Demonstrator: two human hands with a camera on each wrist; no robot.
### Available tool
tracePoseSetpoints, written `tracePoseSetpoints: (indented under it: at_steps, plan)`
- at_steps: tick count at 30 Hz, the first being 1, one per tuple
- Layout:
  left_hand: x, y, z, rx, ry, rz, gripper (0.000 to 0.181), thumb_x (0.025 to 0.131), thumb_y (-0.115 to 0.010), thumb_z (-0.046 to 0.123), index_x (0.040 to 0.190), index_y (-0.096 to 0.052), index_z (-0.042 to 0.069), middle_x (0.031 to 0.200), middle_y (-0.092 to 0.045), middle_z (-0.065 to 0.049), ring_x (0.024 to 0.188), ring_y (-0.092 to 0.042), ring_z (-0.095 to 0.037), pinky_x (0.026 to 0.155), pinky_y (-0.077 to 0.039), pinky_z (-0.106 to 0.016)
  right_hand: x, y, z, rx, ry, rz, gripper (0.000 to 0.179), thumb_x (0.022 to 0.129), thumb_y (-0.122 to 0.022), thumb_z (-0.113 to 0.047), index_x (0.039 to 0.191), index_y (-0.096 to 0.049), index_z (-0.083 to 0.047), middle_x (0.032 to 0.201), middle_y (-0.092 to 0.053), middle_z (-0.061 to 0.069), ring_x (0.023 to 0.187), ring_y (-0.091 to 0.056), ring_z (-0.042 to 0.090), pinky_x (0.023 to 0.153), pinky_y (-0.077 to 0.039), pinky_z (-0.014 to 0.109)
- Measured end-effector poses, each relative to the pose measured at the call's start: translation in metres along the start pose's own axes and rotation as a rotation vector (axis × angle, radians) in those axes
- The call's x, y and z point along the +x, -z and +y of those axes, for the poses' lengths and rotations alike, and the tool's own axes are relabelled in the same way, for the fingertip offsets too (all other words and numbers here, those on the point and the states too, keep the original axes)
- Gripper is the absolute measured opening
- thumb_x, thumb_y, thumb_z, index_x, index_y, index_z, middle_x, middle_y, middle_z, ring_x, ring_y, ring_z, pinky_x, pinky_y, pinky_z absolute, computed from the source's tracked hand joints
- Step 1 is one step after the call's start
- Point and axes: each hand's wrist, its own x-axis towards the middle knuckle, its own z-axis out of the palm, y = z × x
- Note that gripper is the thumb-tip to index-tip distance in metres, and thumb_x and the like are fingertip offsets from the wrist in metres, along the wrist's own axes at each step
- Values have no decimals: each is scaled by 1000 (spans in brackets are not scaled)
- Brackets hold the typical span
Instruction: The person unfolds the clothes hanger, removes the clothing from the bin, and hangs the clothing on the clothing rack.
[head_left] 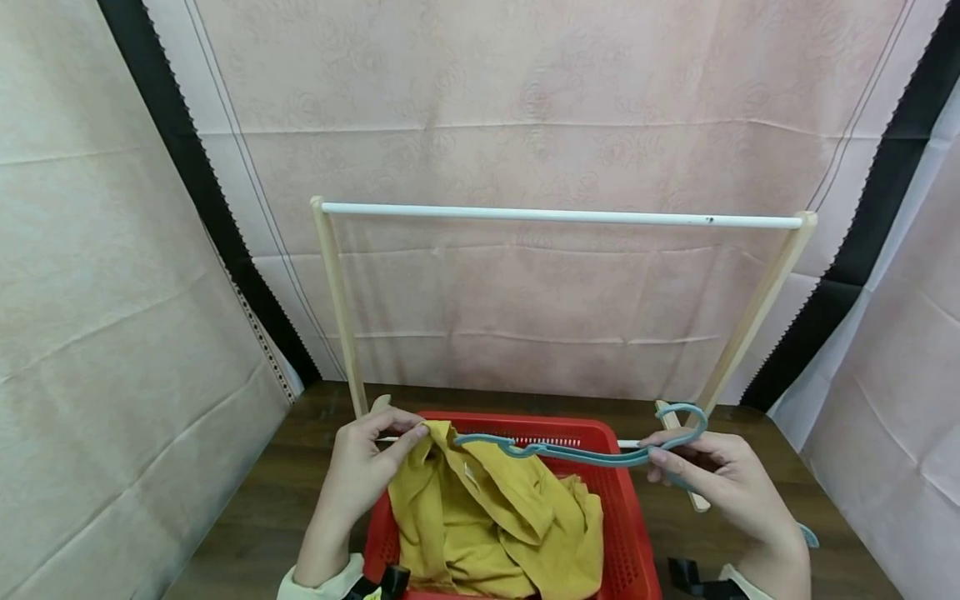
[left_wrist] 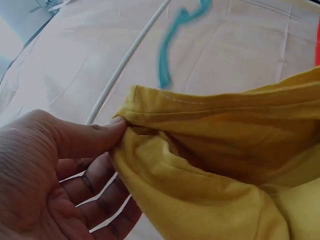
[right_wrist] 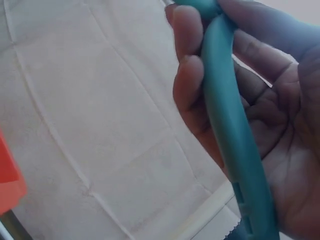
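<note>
1. Pinching with the left hand [head_left: 367,458] a mustard-yellow fabric garment [head_left: 495,508] heaped in a red perforated plastic basket [head_left: 637,533].
2. Gripping with the right hand [head_left: 723,479] a curved teal plastic hanger [right_wrist: 230,110], with one end close to the garment.
3. Backed by a white tubular bar [head_left: 562,216] on cream uprights [head_left: 750,325], over a dark wood-grain surface [head_left: 300,475].

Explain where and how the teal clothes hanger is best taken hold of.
Pinch the teal clothes hanger at its neck, just below the hook, coming from the right, about as the right hand does. The neck is slim and the hook curls above it; holding there likely leaves the long arm pointing toward the yellow garment unobstructed.
</note>
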Motion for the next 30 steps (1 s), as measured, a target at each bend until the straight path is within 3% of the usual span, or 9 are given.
tracePoseSetpoints:
  at_steps: [4, 14, 18, 22, 25, 30]
  plan:
    - [-1, -2, 3, -48, -14, 11, 14, 88, -80, 14, 89, -76, 28, 84, -70, 14, 80, -67, -11, 70, -56, -29, 6, -7, 2, -24, -34, -22, 26, 93, -59, 16, 111, -72, 2, 91, -72, 9, 75, -71, 20, 61, -58, 34]
    - [0, -12, 8, -50, -187, -89, 12, 90, -77, 16, 97, -76, 26, 97, -69, 12, 90, -65, -9, 72, -53, -26, 18, -17, 5, 161, 281, -15, 39, 79, -55, 35, 110, -66, 16, 87, -70, 17, 74, -69, 19, 61, -57, 28]
    - [0, -13, 8, -2, -231, -84, 21, 89, -77, 12, 106, -76, 25, 104, -69, 12, 93, -66, -8, 74, -55, -28, 21, -21, -6, 191, 378, -12, 37, 77, -58, 35, 109, -67, 17, 88, -71, 19, 75, -69, 17, 64, -58, 28]
    - [-1, -13, 10, 64, -312, -81, 34, 86, -79, 5, 114, -75, 24, 108, -69, 12, 95, -66, -6, 76, -56, -26, 23, -23, -14, 231, 450, -32, 32, 80, -61, 31, 109, -66, 18, 100, -73, 22, 80, -71, 17, 67, -59, 28]
    - [-2, -14, 12, 91, -343, -84, 36, 84, -80, 3, 113, -76, 24, 104, -70, 15, 91, -67, -3, 74, -54, -19, 23, -24, -18, 261, 485, -48, 31, 81, -61, 29, 110, -65, 20, 108, -71, 25, 84, -72, 20, 70, -60, 30]
    - [-2, -13, 14, 68, -339, -81, 39, 83, -79, -1, 115, -77, 21, 96, -72, 14, 84, -68, -4, 65, -51, -16, 21, -25, -21, 231, 469, -38, 32, 80, -62, 30, 110, -66, 18, 105, -72, 23, 83, -72, 19, 70, -59, 28]
